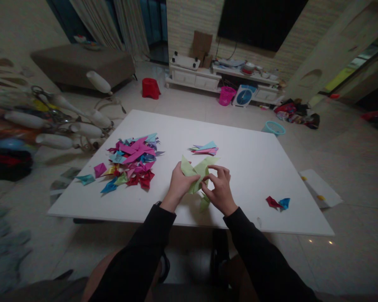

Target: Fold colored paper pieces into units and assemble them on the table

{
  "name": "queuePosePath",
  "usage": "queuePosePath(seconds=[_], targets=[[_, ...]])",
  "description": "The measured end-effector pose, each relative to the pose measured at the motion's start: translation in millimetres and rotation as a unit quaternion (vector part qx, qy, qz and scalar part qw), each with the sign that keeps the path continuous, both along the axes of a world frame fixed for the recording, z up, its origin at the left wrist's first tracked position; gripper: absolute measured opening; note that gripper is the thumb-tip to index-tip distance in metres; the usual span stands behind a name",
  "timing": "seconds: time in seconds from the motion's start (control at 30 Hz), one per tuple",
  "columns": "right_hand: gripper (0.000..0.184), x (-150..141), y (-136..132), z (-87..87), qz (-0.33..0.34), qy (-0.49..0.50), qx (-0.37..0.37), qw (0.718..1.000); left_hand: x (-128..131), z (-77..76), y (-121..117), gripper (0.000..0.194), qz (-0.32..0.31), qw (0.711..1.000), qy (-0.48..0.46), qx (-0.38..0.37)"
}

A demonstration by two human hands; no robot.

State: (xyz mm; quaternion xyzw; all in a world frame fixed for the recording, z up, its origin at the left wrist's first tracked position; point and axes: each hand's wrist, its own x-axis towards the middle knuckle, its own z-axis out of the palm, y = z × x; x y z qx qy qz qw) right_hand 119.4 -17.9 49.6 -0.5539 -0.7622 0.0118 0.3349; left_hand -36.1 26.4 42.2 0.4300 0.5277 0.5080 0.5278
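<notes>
I have the pale green paper [200, 168] up in front of me, just above the near half of the table, its pointed flaps spread outward; my left hand [179, 180] grips its left side, thumb laid across the front; my right hand [220, 186] is curled at the right side, thumb and fingertips seemingly pinching a fold near the lower middle, though I cannot tell how firmly; I take the step in hand to be shaping or opening out one flap; as I judge it, the next move calls for a steady left grip and a light fingertip touch on the right, so that the thin paper neither tears nor creases askew.

Below my hands lies a smaller green piece [204, 202], partly in shadow; beyond them is a small stack of folded papers [205, 148]; to the left spreads a heap of coloured folded paper [142, 168], with a magenta four-armed piece [137, 149] on top; well apart on the right lie a red piece [273, 202] and a blue piece [284, 204], side by side; all rest on the white table [248, 167]; past its far edge stand a red stool [150, 88] and a pink basket [227, 95].
</notes>
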Motion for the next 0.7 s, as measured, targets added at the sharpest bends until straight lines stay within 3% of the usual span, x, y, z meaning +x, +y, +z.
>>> queuePosePath(seconds=[0.3, 0.7], targets=[[0.006, -2.8, 1.3, -2.3, -0.081, 0.059, -0.03, 0.995, 0.4, 1.3, -0.9, 0.062, 0.005, 1.0, 0.009, -0.004], [0.004, -2.6, 3.4, -4.0, -0.059, 0.189, -0.099, 0.975, 0.7, 2.3, -1.8, 0.061, 0.002, 1.0, -0.003, -0.008]])
